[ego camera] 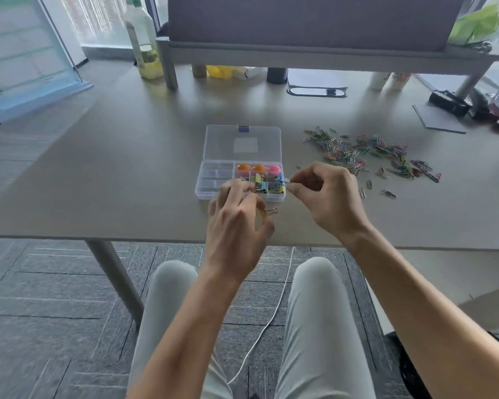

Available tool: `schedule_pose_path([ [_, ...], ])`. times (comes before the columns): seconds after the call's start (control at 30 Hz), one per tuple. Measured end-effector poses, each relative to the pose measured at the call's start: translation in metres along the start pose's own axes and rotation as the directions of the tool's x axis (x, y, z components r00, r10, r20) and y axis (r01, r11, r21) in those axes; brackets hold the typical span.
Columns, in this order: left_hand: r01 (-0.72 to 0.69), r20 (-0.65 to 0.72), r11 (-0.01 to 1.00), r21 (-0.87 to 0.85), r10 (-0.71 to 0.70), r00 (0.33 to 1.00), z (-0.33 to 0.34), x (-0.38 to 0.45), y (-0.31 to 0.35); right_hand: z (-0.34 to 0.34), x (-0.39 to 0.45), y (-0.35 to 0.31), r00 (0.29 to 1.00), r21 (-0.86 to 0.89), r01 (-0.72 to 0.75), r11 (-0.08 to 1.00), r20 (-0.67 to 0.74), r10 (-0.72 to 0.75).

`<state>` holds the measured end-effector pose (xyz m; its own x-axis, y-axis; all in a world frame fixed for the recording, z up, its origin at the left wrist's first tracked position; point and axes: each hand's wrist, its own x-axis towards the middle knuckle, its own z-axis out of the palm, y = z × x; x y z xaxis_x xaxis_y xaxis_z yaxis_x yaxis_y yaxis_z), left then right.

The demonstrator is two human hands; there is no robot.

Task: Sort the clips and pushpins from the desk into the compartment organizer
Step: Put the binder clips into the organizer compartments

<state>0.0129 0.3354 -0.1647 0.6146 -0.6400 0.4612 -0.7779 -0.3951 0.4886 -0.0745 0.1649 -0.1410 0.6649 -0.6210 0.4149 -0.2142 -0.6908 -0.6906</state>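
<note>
hiding yellow binder clip [267,212], left hand [236,226] grips it; right hand [326,194] pinches small blurred clip [287,182].

Both forearms reach forward, hands side by side. The left hand [236,223] curls loosely (thumb tucked in). The right hand [326,194] pinches thumb against forefinger.

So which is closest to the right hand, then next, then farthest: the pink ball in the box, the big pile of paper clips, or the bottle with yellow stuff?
From the right hand, in the head view:
1. The pink ball, just to its left inside the box.
2. The pile of paper clips, to its right, farther back on the desk.
3. The bottle, far off at the back left.
</note>
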Motion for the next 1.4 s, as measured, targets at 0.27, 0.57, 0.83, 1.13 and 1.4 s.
schedule_pose_path([
  [0.27, -0.071, 0.016, 0.993, -0.092, 0.072, 0.997, -0.005, 0.010, -0.029, 0.035, 0.018, -0.014, 0.998, -0.069, 0.051, 0.996, 0.050, -0.048],
  [0.57, -0.084, 0.089, 0.989, -0.125, 0.095, 0.991, -0.003, -0.003, -0.035, 0.040, 0.012, -0.021, 0.993, -0.113, 0.084, 0.990, 0.088, -0.074],
  [0.83, -0.119, 0.084, 0.989, -0.083, 0.126, 0.988, 0.002, -0.003, -0.038, 0.038, 0.015, -0.021, 0.980, -0.223, 0.162, 0.961, 0.147, -0.131],
  [1.13, -0.120, 0.082, 0.990, -0.076, 0.126, 0.989, 0.002, -0.002, -0.039, 0.032, 0.016, -0.024, 0.953, -0.273, 0.267, 0.924, 0.218, -0.211],
  [1.4, -0.126, 0.063, 0.988, -0.089, 0.132, 0.989, 0.003, -0.003, -0.038, 0.025, 0.020, -0.023, 0.939, -0.220, 0.270, 0.937, 0.276, -0.206],
])
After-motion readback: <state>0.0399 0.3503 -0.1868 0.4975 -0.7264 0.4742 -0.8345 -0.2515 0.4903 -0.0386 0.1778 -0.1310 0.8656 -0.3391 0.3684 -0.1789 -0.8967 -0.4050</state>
